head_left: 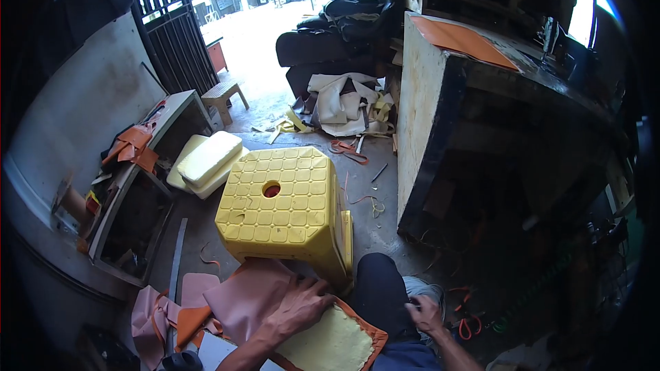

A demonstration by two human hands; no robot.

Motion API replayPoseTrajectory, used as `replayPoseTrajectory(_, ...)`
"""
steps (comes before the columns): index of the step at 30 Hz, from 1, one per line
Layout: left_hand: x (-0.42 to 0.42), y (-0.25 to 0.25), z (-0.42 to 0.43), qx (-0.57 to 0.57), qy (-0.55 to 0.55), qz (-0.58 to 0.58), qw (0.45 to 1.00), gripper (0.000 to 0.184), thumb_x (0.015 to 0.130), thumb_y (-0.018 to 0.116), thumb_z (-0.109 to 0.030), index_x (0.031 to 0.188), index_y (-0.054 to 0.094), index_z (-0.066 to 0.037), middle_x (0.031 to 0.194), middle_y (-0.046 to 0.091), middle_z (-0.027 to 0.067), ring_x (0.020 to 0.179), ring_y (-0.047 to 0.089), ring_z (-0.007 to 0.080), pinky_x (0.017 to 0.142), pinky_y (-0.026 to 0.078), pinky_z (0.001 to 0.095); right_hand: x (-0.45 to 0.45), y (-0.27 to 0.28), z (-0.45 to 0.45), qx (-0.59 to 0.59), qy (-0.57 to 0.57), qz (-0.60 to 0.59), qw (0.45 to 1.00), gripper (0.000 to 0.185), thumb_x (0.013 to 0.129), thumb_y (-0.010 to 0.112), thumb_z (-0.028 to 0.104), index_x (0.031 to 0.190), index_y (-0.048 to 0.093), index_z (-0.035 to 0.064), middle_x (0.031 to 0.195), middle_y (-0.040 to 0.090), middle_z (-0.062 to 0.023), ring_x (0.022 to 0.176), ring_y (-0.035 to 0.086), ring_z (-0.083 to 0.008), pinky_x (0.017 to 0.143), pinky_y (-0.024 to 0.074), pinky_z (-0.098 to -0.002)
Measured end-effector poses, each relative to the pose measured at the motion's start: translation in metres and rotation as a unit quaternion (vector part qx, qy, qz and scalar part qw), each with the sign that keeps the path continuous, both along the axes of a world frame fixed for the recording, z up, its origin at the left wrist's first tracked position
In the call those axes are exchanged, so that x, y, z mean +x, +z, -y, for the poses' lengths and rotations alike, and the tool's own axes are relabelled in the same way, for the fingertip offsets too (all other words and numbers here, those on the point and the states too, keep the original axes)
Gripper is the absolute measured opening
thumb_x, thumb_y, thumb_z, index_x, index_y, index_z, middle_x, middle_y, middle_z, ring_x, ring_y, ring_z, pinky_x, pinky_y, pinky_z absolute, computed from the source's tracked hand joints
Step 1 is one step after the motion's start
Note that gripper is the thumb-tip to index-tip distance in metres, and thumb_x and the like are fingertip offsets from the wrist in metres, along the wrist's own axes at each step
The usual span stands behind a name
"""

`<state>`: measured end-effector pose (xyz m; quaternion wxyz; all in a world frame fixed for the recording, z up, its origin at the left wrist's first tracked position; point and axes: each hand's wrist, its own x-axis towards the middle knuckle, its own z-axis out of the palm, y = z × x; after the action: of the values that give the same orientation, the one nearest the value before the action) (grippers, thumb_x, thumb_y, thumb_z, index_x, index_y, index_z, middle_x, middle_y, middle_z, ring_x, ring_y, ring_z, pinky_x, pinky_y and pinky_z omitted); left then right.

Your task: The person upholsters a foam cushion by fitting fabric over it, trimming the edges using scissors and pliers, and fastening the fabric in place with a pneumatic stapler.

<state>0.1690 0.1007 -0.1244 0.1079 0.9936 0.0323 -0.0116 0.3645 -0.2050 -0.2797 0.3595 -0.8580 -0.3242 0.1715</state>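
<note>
A foam seat cushion [333,343] with an orange cover [377,335] folded round its edge lies at my lap, pale foam facing up. My left hand [302,306] rests across its far left edge, fingers bent round the cover there. Pinkish cover backing [254,295] spreads beyond that hand. Near my right knee, my right hand [426,315] is closed; a small dark bit shows at its fingers, too small to name. Just ahead stands a yellow plastic stool [275,196] with a round hole in its top.
Pale foam blocks [214,158] lie left of the stool, beside a low cabinet [148,220]. Red-handled scissors [469,326] are on the floor at right. A tall workbench [426,130] carries an orange sheet [464,40]. Scrap material [344,106] is heaped farther back.
</note>
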Motion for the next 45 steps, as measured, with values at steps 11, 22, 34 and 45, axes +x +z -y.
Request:
replayPoseTrajectory(11, 0.012, -0.03, 0.0, -0.191, 0.088, -0.026, 0.977, 0.019, 0.093, 0.06, -0.023, 0.102, 0.07, -0.011, 0.111, 0.062, 0.011, 0.115, 0.058, 0.0326, 0.098, 0.042, 0.052, -0.062, 0.073, -0.088, 0.056, 0.254, -0.247, 0.933, 0.063, 0.099, 0.062, 0.045, 0.146, 0.051, 0.0047, 0.127, 0.063, -0.0197, 0.123, 0.06, -0.0308, 0.106, 0.0458, -0.0391)
replayPoseTrajectory(22, -0.037, 0.031, 0.101, 0.127, 0.189, 0.202, 0.953, 0.025, 0.087, 0.076, -0.035, 0.085, 0.071, -0.011, 0.095, 0.071, 0.0069, 0.109, 0.065, 0.0239, 0.097, 0.036, 0.0487, -0.07, 0.095, -0.073, 0.1, 0.337, -0.151, 0.924, 0.075, 0.099, 0.064, 0.044, 0.161, 0.029, 0.0209, 0.141, 0.046, -0.0293, 0.131, 0.05, -0.0434, 0.113, 0.0413, -0.0425)
replayPoseTrajectory(34, -0.01, -0.003, 0.122, -0.216, 0.56, 0.124, 0.79, 0.025, 0.09, 0.074, -0.031, 0.088, 0.069, -0.006, 0.081, 0.07, 0.0114, 0.081, 0.069, 0.0267, 0.077, 0.049, 0.0428, -0.086, 0.134, -0.059, 0.201, 0.427, -0.021, 0.882, 0.078, 0.08, 0.082, 0.013, 0.148, 0.046, 0.0044, 0.151, 0.039, -0.0289, 0.132, 0.049, -0.0414, 0.108, 0.0446, -0.0429)
replayPoseTrajectory(45, -0.05, 0.041, 0.121, -0.573, 0.506, 0.42, 0.488, 0.028, 0.109, 0.05, -0.026, 0.095, 0.056, -0.003, 0.078, 0.059, 0.0069, 0.067, 0.064, 0.0204, 0.065, 0.057, 0.034, -0.116, 0.149, -0.091, 0.258, 0.333, -0.425, 0.801, 0.097, 0.089, 0.073, 0.031, 0.16, 0.014, 0.0001, 0.156, 0.033, -0.0284, 0.137, 0.044, -0.0309, 0.11, 0.0402, -0.0366)
